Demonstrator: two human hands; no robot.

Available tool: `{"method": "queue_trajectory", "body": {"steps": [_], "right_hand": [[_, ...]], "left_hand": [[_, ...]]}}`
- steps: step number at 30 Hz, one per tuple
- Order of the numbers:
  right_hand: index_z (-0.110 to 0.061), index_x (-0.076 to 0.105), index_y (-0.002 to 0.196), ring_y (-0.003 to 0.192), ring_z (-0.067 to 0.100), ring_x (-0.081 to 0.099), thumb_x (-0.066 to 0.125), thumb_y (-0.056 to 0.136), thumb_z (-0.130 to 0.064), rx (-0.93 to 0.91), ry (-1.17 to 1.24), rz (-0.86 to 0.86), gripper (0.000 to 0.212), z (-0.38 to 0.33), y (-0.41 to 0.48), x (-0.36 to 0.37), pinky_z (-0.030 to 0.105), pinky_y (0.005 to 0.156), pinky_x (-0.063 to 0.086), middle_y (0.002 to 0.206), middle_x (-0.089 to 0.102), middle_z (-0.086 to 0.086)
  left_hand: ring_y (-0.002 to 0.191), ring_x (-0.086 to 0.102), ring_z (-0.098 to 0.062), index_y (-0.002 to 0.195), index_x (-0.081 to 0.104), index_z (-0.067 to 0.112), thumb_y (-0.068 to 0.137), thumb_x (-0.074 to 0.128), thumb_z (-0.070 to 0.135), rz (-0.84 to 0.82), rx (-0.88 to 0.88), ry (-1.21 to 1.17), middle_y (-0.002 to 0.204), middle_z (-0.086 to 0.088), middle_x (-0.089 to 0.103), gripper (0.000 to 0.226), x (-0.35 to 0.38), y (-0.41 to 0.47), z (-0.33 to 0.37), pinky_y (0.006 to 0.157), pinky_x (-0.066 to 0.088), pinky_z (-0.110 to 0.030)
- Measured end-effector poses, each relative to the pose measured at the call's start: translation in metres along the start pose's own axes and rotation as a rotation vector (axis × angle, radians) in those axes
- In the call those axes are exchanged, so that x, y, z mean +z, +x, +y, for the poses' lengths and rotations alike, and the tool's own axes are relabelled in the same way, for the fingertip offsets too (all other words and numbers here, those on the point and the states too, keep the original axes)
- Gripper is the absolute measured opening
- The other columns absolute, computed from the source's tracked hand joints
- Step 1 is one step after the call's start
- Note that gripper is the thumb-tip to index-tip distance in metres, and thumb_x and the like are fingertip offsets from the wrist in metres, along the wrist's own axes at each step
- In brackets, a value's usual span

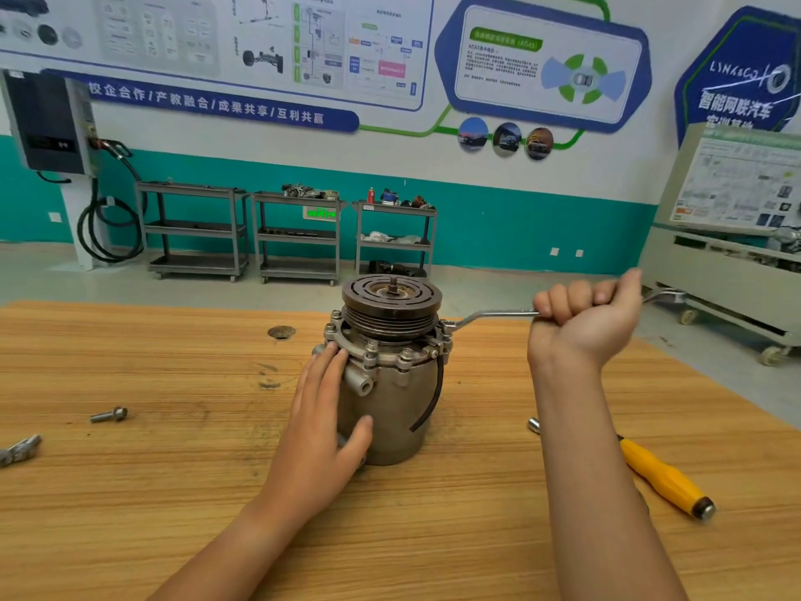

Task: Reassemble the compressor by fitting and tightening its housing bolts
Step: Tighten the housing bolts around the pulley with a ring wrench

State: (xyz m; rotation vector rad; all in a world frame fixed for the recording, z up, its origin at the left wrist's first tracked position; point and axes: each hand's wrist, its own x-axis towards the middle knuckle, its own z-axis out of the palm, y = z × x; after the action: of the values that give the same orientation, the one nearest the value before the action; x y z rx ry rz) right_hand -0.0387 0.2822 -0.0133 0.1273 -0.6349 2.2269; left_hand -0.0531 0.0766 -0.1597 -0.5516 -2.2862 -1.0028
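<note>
1. Evidently the compressor (pixel 390 396) stands upright on the wooden table (pixel 130 492), pulley (pixel 392 303) uppermost, so the housing bolts (pixel 372 347) ringing its flange face up within a tool's reach
2. Against the compressor's left flank the left hand (pixel 320 409) lies flat, fingers straight up to the flange, thumb spread across the front: pressing rather than grasping, most likely to stop the body turning
3. Out to the compressor's right, the right hand (pixel 585 318) is fisted round the wrench (pixel 490 316) near its outer end, which gives good leverage; the ring end sits on the bolt at the flange's right edge
4. A loose bolt (pixel 110 415) lies well left of the compressor, perhaps not yet fitted; a yellow-handled screwdriver (pixel 663 479) lies to its right
</note>
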Motion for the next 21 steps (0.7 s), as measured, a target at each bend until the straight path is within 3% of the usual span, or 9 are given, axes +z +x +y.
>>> {"method": "queue_trajectory", "body": {"steps": [5,13,18,21], "right_hand": [[-0.02,0.028,0.052,0.037,0.011,0.011,0.032,0.101,-0.031,0.083,0.048,0.021,0.051,0.013,0.023,-0.014,0.017,0.04,0.017,0.04,0.017,-0.007],[-0.021,0.035,0.037,0.03,0.008,0.015,0.025,0.1,-0.031,0.31,0.039,-0.215,0.064,0.018,0.053,-0.024,0.016,0.038,0.018,0.034,0.019,-0.007],[-0.019,0.032,0.038,0.028,0.009,0.016,0.028,0.099,-0.026,0.421,0.114,-0.061,0.061,0.027,0.062,-0.042,0.014,0.036,0.02,0.034,0.018,-0.007],[-0.019,0.032,0.041,0.031,0.01,0.018,0.03,0.099,-0.026,0.365,0.166,0.026,0.058,0.026,0.045,-0.056,0.013,0.038,0.026,0.036,0.019,-0.006]], "left_hand": [[0.136,-0.013,0.013,0.133,-0.004,0.048,0.089,0.058,0.028,-0.008,0.005,-0.011,0.138,0.045,-0.016,0.079,-0.001,0.0,0.001,0.1,-0.008,0.003],[0.136,-0.012,0.013,0.135,-0.001,0.043,0.089,0.058,0.026,-0.004,0.012,-0.001,0.139,0.042,-0.014,0.077,-0.001,0.0,0.001,0.101,-0.007,0.002],[0.137,-0.011,0.011,0.137,0.0,0.041,0.089,0.059,0.026,-0.005,0.011,0.003,0.141,0.038,-0.012,0.078,0.0,0.0,0.0,0.102,-0.007,0.001],[0.138,-0.011,0.009,0.136,-0.001,0.043,0.089,0.059,0.026,-0.001,0.013,0.01,0.142,0.038,-0.012,0.078,0.001,0.0,-0.001,0.103,-0.007,0.0]]}}
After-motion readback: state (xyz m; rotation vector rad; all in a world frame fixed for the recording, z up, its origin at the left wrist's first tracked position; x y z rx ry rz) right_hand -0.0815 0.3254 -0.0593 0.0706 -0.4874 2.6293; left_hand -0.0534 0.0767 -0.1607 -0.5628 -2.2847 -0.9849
